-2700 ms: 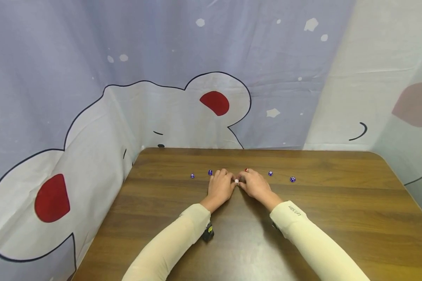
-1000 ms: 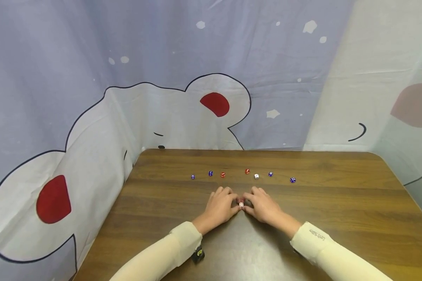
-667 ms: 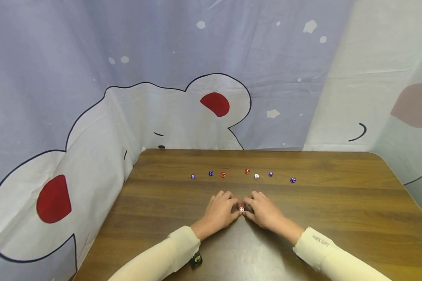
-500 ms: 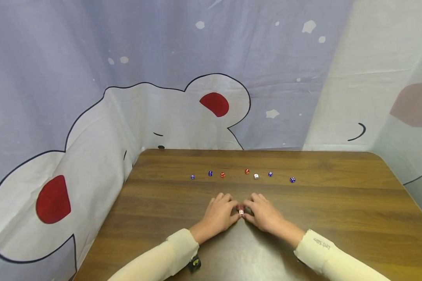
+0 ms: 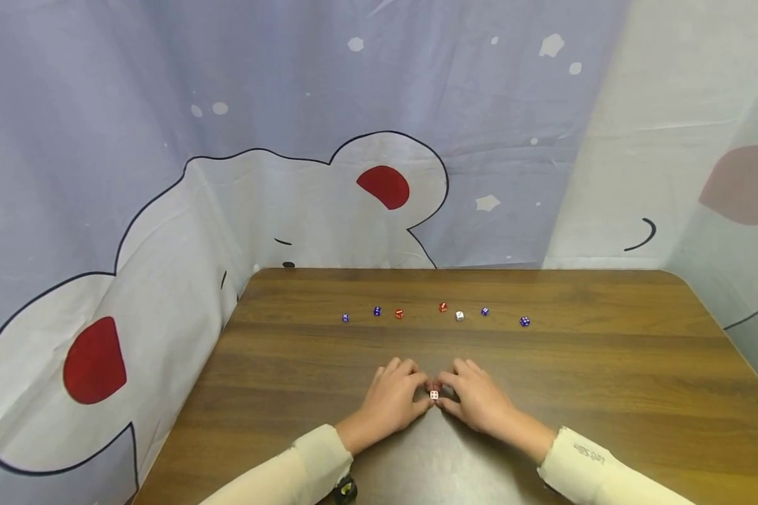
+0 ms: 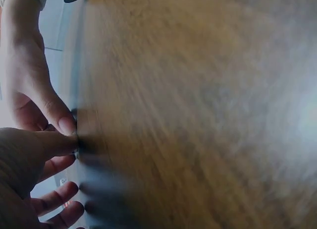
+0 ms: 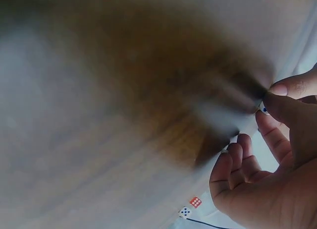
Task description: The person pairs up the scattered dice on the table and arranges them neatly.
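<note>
Between my two hands in the head view sits a small white die (image 5: 434, 395) with four pips on top, on the tabletop. My left hand (image 5: 388, 400) holds it from the left with thumb and forefinger. From the right, the thumb and forefinger of my right hand (image 5: 478, 401) hold the same die. The fingertips of both hands nearly meet around it. A sliver of the white die (image 7: 265, 109) shows in the right wrist view. In the left wrist view the fingers mostly hide it.
Across the back of the wooden table (image 5: 290, 365) lies a loose row: blue dice (image 5: 377, 311) and a red die (image 5: 399, 314) left, then another red die (image 5: 443, 307), a white die (image 5: 460, 315) and more blue dice (image 5: 525, 321) right. Behind hangs a printed curtain (image 5: 512, 140).
Both hands have drawn the white die from the back row toward the near side of the table. Their retreat uncovers a red die and a white die. The other dice stay put.
</note>
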A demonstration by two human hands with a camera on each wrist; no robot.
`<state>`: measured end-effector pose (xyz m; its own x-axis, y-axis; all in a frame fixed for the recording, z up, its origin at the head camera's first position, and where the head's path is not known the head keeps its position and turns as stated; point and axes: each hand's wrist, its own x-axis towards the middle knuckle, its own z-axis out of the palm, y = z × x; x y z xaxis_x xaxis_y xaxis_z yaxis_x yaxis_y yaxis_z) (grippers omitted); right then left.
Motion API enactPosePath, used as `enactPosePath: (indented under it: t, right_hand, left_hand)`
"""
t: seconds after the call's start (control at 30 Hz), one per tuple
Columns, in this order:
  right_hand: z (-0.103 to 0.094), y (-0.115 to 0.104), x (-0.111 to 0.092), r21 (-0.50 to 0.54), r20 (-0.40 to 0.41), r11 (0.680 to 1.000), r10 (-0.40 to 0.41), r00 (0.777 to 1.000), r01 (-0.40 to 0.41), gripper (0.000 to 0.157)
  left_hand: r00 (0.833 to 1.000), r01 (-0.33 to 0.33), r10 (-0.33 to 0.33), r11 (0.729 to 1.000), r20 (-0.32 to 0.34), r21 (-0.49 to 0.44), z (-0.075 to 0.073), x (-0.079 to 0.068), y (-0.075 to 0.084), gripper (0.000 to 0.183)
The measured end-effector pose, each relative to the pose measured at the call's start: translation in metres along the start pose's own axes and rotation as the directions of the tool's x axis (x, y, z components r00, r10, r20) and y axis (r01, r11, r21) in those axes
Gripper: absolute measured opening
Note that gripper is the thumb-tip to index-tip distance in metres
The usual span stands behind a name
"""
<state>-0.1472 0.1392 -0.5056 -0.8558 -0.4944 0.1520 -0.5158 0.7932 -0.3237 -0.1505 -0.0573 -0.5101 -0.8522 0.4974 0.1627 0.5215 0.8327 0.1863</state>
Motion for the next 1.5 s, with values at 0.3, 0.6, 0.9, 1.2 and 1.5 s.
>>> enactPosePath:
  t: [0.3, 0.6, 0.9, 1.2, 1.5]
  right_hand:
    - [-0.004, 0.0, -0.01, 0.017, 0.001, 1.0, -0.013, 1.0, 0.013, 0.021]
    - [-0.003, -0.005, -0.018, 0.048, -0.006, 0.998, -0.034, 0.999, 0.035, 0.018]
    - [-0.001, -0.009, -0.024, 0.069, 0.009, 0.997, -0.024, 1.0, 0.023, 0.017]
    - [-0.007, -0.005, -0.024, 0.109, 0.039, 0.993, -0.042, 0.998, 0.038, 0.019]
    - [-0.023, 0.02, -0.005, 0.097, 0.007, 0.995, 0.009, 1.0, -0.009, 0.022]
  left_hand:
    - [1.0, -0.016, 0.017, 1.0, 0.008, -0.021, 0.001, -0.005, 0.005, 0.02]
    - [0.999, -0.029, 0.03, 0.999, 0.018, -0.028, 0.002, -0.014, 0.008, 0.02]
    - [0.999, -0.032, 0.033, 0.999, 0.019, -0.044, 0.0, -0.022, 0.01, 0.019]
    - [0.999, -0.044, 0.044, 0.997, 0.006, -0.061, 0.002, -0.024, 0.01, 0.018]
    - [0.999, -0.049, 0.051, 0.996, 0.015, -0.079, -0.001, -0.025, 0.011, 0.014]
